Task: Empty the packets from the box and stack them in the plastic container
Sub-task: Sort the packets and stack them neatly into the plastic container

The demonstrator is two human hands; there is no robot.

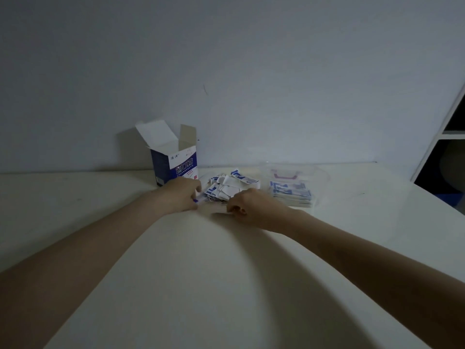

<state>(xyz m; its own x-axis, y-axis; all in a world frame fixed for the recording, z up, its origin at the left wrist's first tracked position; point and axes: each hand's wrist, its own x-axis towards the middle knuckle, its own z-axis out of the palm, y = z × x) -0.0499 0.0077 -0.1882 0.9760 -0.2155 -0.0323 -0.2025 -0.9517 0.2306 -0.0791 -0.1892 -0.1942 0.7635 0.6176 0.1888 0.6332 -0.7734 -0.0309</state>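
An open blue and white box (pixel 176 165) stands upright near the wall, its flaps up. A loose pile of white and blue packets (pixel 227 185) lies on the table to its right. My left hand (pixel 181 195) pinches a packet at the pile's left edge. At the pile's front edge, my right hand (pixel 247 205) has curled fingers pinching packets against the table. A clear plastic container (pixel 302 172) sits to the right of the pile, with a neat stack of packets (pixel 290 195) inside it.
The white table (pixel 214 285) stretches wide toward me between my forearms. A plain wall stands right behind the box. A white shelf unit (pixel 445 137) with dark compartments rises at the right edge.
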